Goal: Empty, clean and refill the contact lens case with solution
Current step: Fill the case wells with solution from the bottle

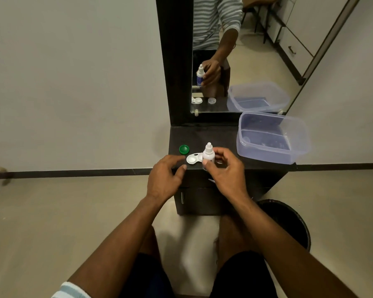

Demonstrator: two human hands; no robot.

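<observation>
The contact lens case (193, 158) lies flat on the dark surface (215, 136), near its front edge, with one white well open to view and the other hidden behind the solution bottle (208, 154). It looks like light, stiff plastic that would slide easily under a nudge, so it is best pinned by its rim or the bridge between the wells while filling. The bottle stands upright just right of the visible well, nozzle up; the right hand (225, 171) has its grip closed round the bottle's body, thumb in front and fingers behind. It is probably a small, squeezable bottle, safest held at mid-body. The left hand (166, 176) hovers just beside the case, fingers loosely curled and holding nothing; whether a fingertip touches the case I cannot tell. A green cap (184, 149) rests apart to the left. Further right sits a clear tub (267, 155), behind it a mirror (235, 61), and a dark bin (297, 224) on the floor
</observation>
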